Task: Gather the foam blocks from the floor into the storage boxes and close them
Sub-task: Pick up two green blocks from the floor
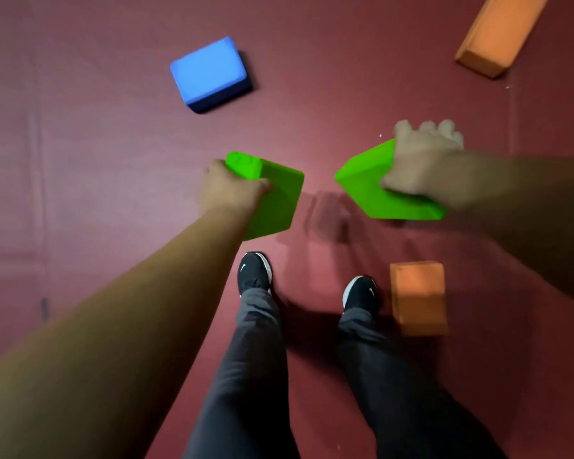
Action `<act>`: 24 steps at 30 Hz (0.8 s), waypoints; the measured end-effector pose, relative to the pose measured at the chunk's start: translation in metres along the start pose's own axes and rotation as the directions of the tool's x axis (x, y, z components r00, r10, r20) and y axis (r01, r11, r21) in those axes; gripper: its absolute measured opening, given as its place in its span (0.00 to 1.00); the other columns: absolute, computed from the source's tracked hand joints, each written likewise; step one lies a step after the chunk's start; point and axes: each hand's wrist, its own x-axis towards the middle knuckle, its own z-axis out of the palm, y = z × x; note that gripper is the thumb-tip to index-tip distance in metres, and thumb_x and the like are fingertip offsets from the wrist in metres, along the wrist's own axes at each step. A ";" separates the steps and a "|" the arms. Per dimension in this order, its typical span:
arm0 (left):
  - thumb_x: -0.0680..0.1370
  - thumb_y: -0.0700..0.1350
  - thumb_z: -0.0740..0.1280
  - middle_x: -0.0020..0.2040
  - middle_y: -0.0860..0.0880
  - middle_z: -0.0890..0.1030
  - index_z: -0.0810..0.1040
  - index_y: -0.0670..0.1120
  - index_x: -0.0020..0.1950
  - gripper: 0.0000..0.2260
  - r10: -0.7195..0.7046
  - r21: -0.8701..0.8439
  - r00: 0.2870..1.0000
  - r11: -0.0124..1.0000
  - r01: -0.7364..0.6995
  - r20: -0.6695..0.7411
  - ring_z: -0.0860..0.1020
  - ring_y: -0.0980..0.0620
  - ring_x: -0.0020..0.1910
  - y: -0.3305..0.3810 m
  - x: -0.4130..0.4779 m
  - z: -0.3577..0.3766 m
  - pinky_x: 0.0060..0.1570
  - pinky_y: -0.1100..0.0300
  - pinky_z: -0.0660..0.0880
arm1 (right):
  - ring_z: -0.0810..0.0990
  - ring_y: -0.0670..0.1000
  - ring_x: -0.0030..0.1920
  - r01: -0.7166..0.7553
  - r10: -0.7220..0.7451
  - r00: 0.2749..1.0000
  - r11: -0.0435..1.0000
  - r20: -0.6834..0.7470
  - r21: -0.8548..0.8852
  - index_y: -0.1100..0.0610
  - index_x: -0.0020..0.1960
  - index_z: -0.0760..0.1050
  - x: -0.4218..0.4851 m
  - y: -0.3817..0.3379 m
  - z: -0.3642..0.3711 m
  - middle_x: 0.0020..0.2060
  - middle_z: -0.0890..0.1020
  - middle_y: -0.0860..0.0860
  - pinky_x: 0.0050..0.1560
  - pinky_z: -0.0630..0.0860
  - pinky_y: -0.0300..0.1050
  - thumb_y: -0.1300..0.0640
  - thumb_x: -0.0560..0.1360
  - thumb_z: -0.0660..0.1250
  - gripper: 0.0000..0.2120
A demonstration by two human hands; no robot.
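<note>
1. Each black shoe bears a white swoosh mark: the left shoe (253, 273) on its toe side, the right shoe (361, 293) likewise. Dark trousers (256, 359) run down to both.
2. The left hand (231, 190) is clenched round one end of the left green block (276, 200). Its thumb lies across the top face. The block is tilted and sits just ahead of the left shoe.
3. The right hand (421, 160), blurred, grasps the right green block (362, 187) from above, its fingers curled over the far edge. This block is tilted too, out ahead of the right shoe.
4. The two green blocks are apart, their nearest corners pointing at each other. Faint shadows fall on the maroon floor (113, 160) below the gap.
5. The blue block (209, 72) lies flat on the floor beyond the left hand, well apart from it.
6. The near orange block (418, 296), blurred, sits on the floor just beside the right shoe, on its outer side.
7. The far orange block (501, 33) lies at the top right corner, partly cut off by the frame edge.
</note>
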 end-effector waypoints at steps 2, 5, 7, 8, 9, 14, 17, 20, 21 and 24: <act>0.64 0.58 0.78 0.62 0.46 0.76 0.74 0.48 0.65 0.32 0.157 0.163 0.987 0.974 -0.159 0.027 0.79 0.42 0.60 0.046 -0.051 -0.034 0.61 0.46 0.77 | 0.70 0.69 0.68 0.075 -0.073 0.997 0.994 0.032 -0.084 0.54 0.70 0.65 -0.045 0.013 -0.056 0.68 0.70 0.61 0.67 0.70 0.62 0.43 0.64 0.77 0.40; 0.65 0.59 0.75 0.61 0.46 0.74 0.73 0.51 0.64 0.30 0.373 0.276 0.927 0.889 -0.366 0.028 0.77 0.40 0.60 0.115 -0.120 -0.081 0.61 0.44 0.76 | 0.77 0.71 0.63 0.118 -0.116 0.992 0.992 0.049 -0.043 0.53 0.69 0.62 -0.102 0.029 -0.139 0.68 0.67 0.59 0.60 0.77 0.62 0.45 0.64 0.79 0.41; 0.64 0.61 0.73 0.58 0.47 0.75 0.73 0.51 0.62 0.30 0.455 0.313 0.890 0.843 -0.438 0.019 0.77 0.40 0.58 0.155 -0.157 -0.110 0.59 0.43 0.76 | 0.77 0.70 0.64 0.180 -0.180 0.984 0.982 0.014 -0.047 0.54 0.71 0.61 -0.134 0.042 -0.188 0.68 0.68 0.59 0.61 0.77 0.62 0.43 0.62 0.80 0.46; 0.64 0.61 0.72 0.58 0.47 0.75 0.73 0.51 0.62 0.30 0.486 0.316 0.873 0.825 -0.469 0.026 0.77 0.40 0.58 0.174 -0.174 -0.125 0.58 0.43 0.77 | 0.76 0.69 0.65 0.202 -0.204 0.979 0.978 -0.022 -0.049 0.54 0.72 0.60 -0.149 0.047 -0.211 0.69 0.68 0.58 0.62 0.77 0.62 0.42 0.61 0.81 0.48; 0.63 0.61 0.72 0.58 0.47 0.75 0.73 0.51 0.63 0.31 0.513 0.323 0.857 0.804 -0.499 0.047 0.77 0.41 0.59 0.192 -0.188 -0.139 0.58 0.43 0.77 | 0.76 0.68 0.66 0.223 -0.225 0.973 0.974 -0.057 -0.038 0.55 0.73 0.59 -0.163 0.052 -0.233 0.69 0.69 0.58 0.63 0.76 0.62 0.41 0.61 0.81 0.50; 0.60 0.63 0.71 0.54 0.51 0.77 0.72 0.54 0.62 0.32 0.658 0.392 0.742 0.653 -0.648 0.129 0.78 0.43 0.57 0.283 -0.256 -0.215 0.58 0.42 0.79 | 0.74 0.67 0.69 0.254 -0.236 0.939 0.966 -0.250 0.042 0.58 0.73 0.59 -0.225 0.070 -0.336 0.69 0.72 0.60 0.66 0.74 0.60 0.42 0.64 0.81 0.49; 0.60 0.63 0.71 0.50 0.51 0.75 0.71 0.54 0.58 0.30 0.736 0.454 0.664 0.549 -0.701 0.135 0.77 0.43 0.53 0.334 -0.295 -0.257 0.57 0.42 0.79 | 0.76 0.66 0.67 0.269 -0.226 0.906 0.960 -0.357 0.076 0.61 0.71 0.65 -0.258 0.083 -0.395 0.67 0.75 0.62 0.62 0.75 0.55 0.41 0.65 0.80 0.45; 0.60 0.63 0.70 0.49 0.50 0.75 0.69 0.54 0.55 0.28 0.783 0.487 0.614 0.500 -0.716 0.097 0.77 0.43 0.51 0.372 -0.327 -0.291 0.55 0.42 0.79 | 0.77 0.65 0.65 0.300 -0.240 0.862 0.952 -0.446 0.068 0.60 0.70 0.68 -0.291 0.097 -0.442 0.66 0.75 0.61 0.60 0.77 0.54 0.40 0.66 0.79 0.42; 0.60 0.62 0.71 0.49 0.50 0.75 0.69 0.54 0.55 0.27 0.795 0.496 0.599 0.484 -0.721 0.095 0.77 0.43 0.51 0.383 -0.336 -0.300 0.55 0.42 0.79 | 0.77 0.65 0.65 0.303 -0.238 0.849 0.951 -0.471 0.066 0.59 0.70 0.68 -0.300 0.101 -0.454 0.66 0.75 0.60 0.60 0.77 0.54 0.40 0.66 0.79 0.41; 0.59 0.62 0.71 0.49 0.50 0.76 0.71 0.54 0.56 0.28 0.827 0.516 0.552 0.430 -0.741 0.104 0.78 0.43 0.50 0.406 -0.357 -0.326 0.53 0.44 0.80 | 0.77 0.64 0.63 0.297 -0.228 0.829 0.953 -0.510 0.057 0.57 0.68 0.69 -0.324 0.107 -0.484 0.64 0.76 0.59 0.59 0.78 0.54 0.39 0.66 0.78 0.39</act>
